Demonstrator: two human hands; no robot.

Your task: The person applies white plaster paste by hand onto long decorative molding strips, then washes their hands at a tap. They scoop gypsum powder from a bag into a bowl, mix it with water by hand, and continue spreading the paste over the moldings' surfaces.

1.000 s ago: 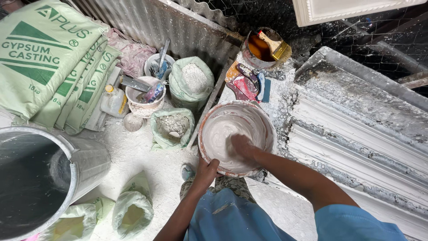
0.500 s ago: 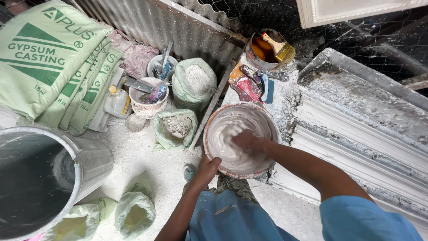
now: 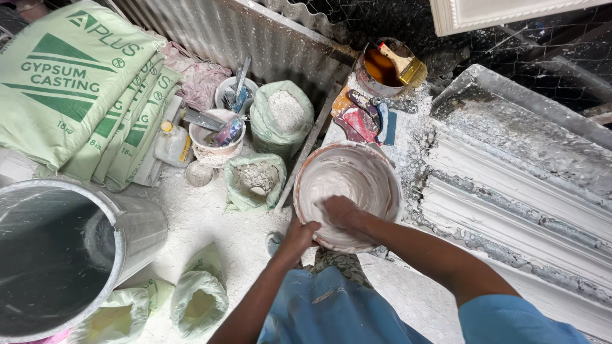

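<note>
A round plaster-coated mixing bowl (image 3: 376, 167) with wet white plaster inside sits right in front of me. My left hand (image 3: 298, 234) grips its near-left rim. My right hand (image 3: 339, 211) is inside the bowl, down in the white mix near the front wall, its fingers partly buried in plaster. Both forearms reach forward from my blue sleeves.
Stacked green plaster sacks (image 3: 76, 89) lie at the left, with a large metal drum (image 3: 127, 236) below them. Open bags of white powder (image 3: 284, 114) and small tubs of tools (image 3: 213, 137) stand behind. A white moulded cornice form (image 3: 510, 185) runs along the right. A tin with a brush (image 3: 389, 64) stands at the back.
My right hand has moved through the mix from the bowl's middle toward its near wall. The left hand keeps its hold on the rim.
</note>
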